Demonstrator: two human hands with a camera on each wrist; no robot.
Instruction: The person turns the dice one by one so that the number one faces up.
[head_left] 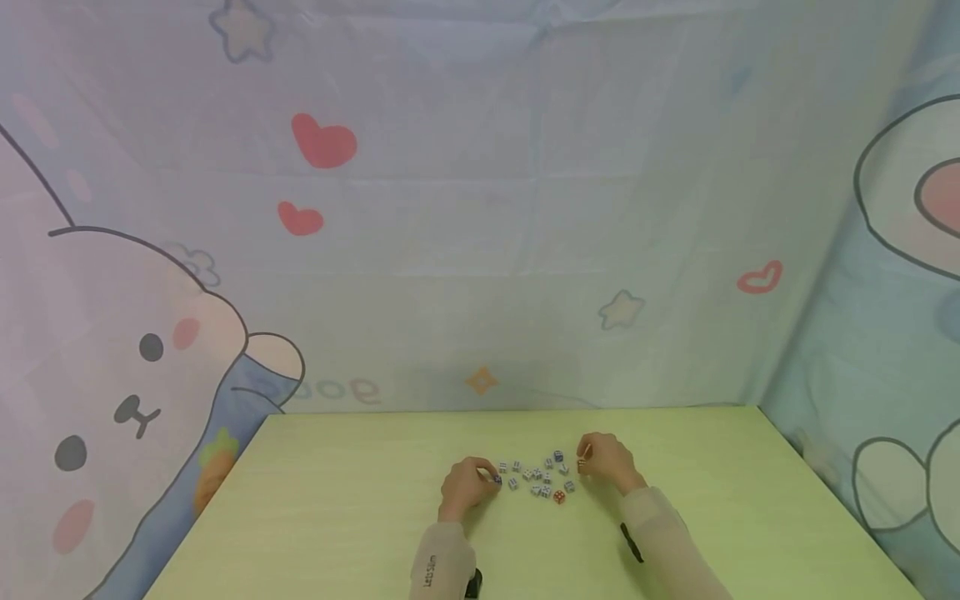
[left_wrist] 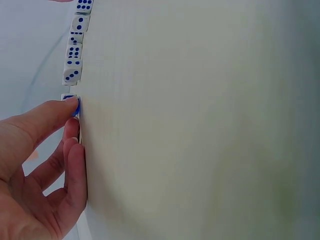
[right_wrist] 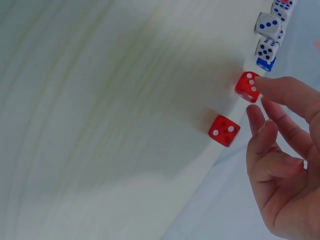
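Note:
My left hand (head_left: pixel 467 483) is at the left end of a loose group of dice. Its thumb and fingers pinch a blue die (left_wrist: pixel 77 107), mostly covered by the thumb in the left wrist view. My right hand (head_left: pixel 609 460) is at the group's right side, its fingertips on a red die (right_wrist: pixel 247 87) with white pips. Close to that hand lies a second red die (right_wrist: pixel 224 131). Several white dice (left_wrist: pixel 73 70) with blue pips lie between the hands. A blue die (head_left: pixel 558 456) sits at the back of the group and another red die (head_left: pixel 559 497) at its front.
The dice rest on a pale yellow-green table (head_left: pixel 337 500). Behind it hangs a printed cloth (head_left: pixel 480 250) with hearts, stars and cartoon animals, which continues along both sides.

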